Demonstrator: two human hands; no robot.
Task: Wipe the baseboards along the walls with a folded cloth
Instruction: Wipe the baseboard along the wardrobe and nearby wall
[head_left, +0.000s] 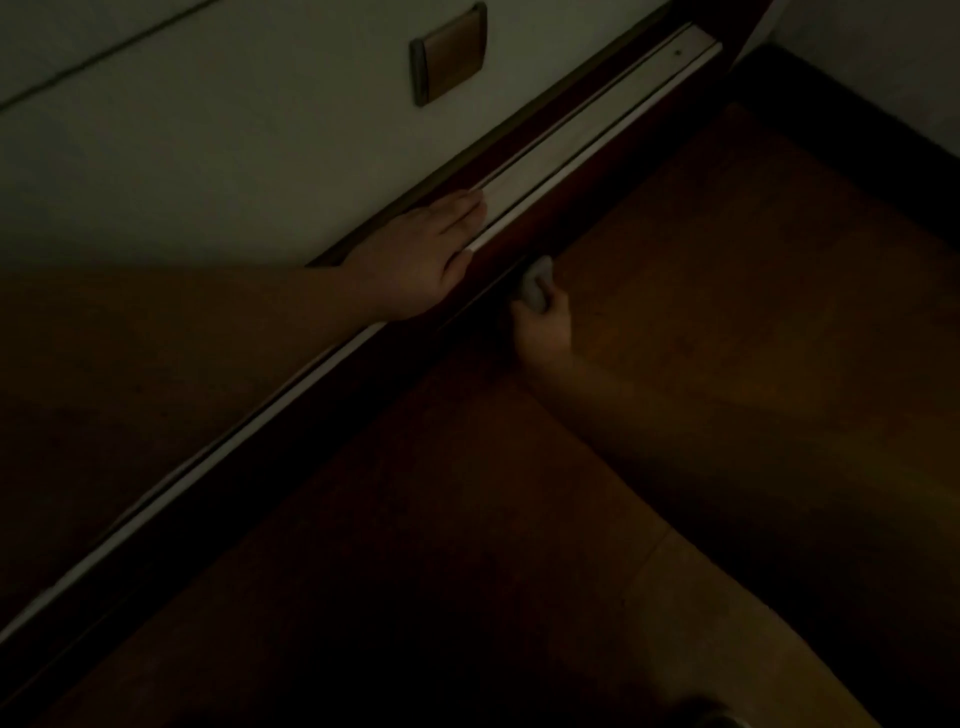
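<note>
Mid-wipe: cloth (537, 286) gripped in right hand (543, 327) against dark baseboard (524, 234); left hand (421, 254) flat, fingers straight. Next: slide along.

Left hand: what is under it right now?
The left hand lies flat with straight fingers on the pale rail above the dark baseboard. The rail beneath the palm is covered. The cloth is in the right hand.

home interior | sliding door track (545, 171) | wooden floor (727, 291)
</note>
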